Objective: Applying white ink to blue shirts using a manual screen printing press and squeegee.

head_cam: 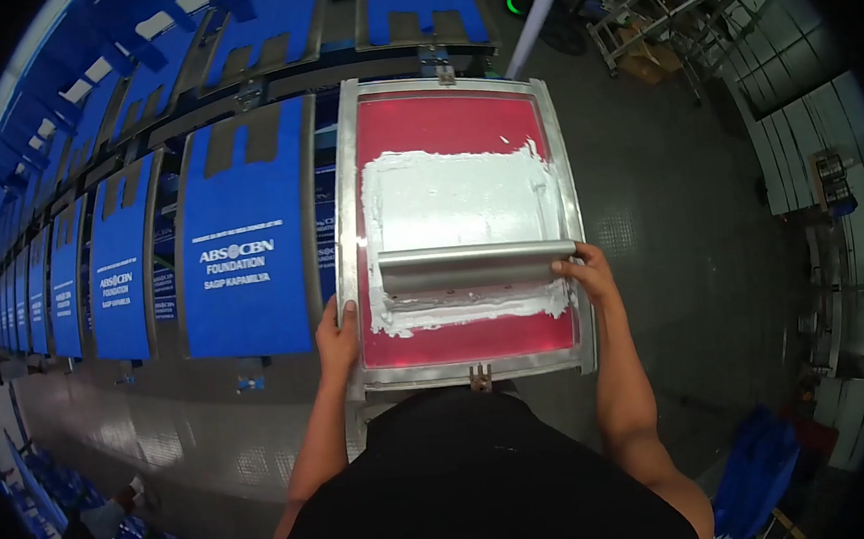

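Observation:
Before me lies a screen-printing frame [348,200] with silver metal sides and a red mesh [444,118]. A thick layer of white ink [464,192] covers the middle of the mesh, with ragged edges. Across the lower part of the ink rests a wide metal scoop coater or squeegee [476,259]. My right hand [588,270] grips its right end, thumb on the near face. My left hand [340,336] holds the frame's left side near the lower corner, thumb on top. What lies beneath the frame is hidden.
To the left, blue printed fabric pieces [242,192] lie on boards in long rows. A metal hinge clamp [446,73] stands at the frame's far edge. A pole [538,18] and a metal rack [655,21] stand far right. Another person [93,533] is at lower left.

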